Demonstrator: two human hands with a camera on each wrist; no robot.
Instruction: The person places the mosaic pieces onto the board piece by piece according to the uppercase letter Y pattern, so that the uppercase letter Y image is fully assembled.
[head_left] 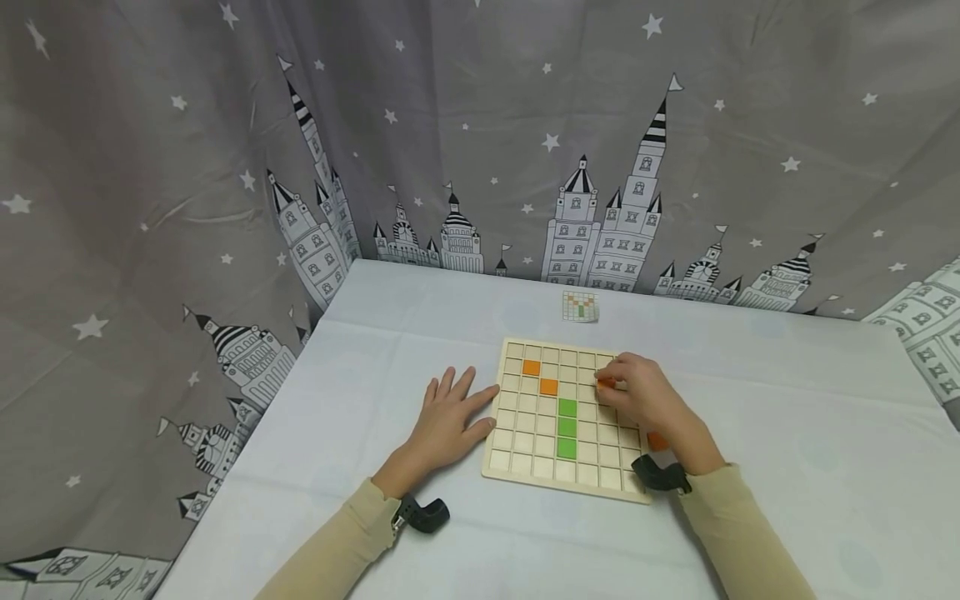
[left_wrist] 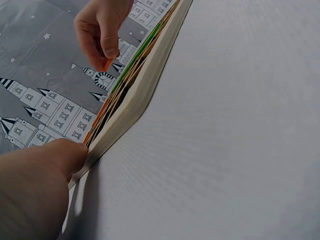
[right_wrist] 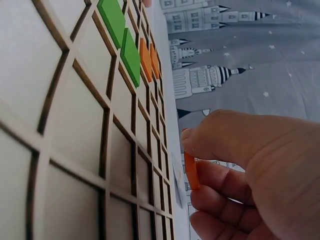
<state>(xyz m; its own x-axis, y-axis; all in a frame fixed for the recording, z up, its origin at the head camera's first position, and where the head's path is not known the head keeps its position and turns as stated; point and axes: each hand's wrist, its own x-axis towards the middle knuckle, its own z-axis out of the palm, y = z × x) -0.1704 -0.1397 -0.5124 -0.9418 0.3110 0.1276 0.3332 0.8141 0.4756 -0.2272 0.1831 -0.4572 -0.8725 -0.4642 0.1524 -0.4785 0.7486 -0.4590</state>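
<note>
A square wooden grid board (head_left: pixel 525 465) lies on the table. Two orange tiles sit in its upper left cells, one of them the orange tile (head_left: pixel 531 367). Below them, several green tiles form a column, such as the green tile (head_left: pixel 567 427). My right hand (head_left: pixel 643 396) pinches another orange tile (right_wrist: pixel 191 170) between thumb and fingers, just over the board's upper right cells. My left hand (head_left: pixel 446 425) lies with spread fingers at the board's left edge, thumb and forefinger touching the rim.
A small pattern card (head_left: pixel 580 307) with a coloured grid lies behind the board. Partly hidden by the right wrist, something orange (head_left: pixel 657 442) lies beside the board's right edge. A grey curtain (head_left: pixel 480 125) with castles hangs behind the white table (head_left: pixel 300 467).
</note>
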